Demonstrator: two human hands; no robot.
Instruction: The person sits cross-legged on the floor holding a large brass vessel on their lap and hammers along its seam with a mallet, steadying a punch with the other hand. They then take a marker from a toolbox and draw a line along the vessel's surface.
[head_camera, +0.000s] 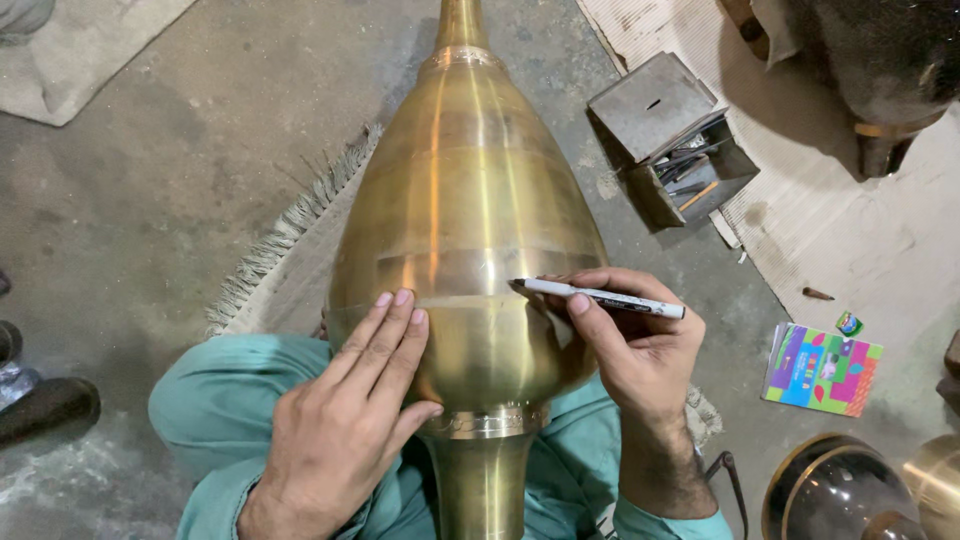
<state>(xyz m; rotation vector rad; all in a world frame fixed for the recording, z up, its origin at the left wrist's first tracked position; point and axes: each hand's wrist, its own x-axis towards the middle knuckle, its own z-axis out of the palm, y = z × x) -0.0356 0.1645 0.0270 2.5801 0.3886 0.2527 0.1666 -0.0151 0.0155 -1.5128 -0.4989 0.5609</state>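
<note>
A large pear-shaped brass vessel (465, 200) lies lengthwise across my lap, its narrow neck pointing away from me. My left hand (350, 410) rests flat on its lower left side, fingers together. My right hand (635, 345) grips a white marker pen (600, 297) with its dark tip touching the brass just right of the middle, beside a lighter band that rings the body. An engraved collar (485, 422) circles the stem near my knees. My teal trousers (215, 400) show beneath.
An open grey metal box (672, 135) holding tools sits on the floor at the upper right. A colourful booklet (822, 368) lies at the right. Rounded brass pieces (850, 495) stand at the lower right. A fringed mat (285, 250) lies under the vessel. A dark shoe (45, 405) is at left.
</note>
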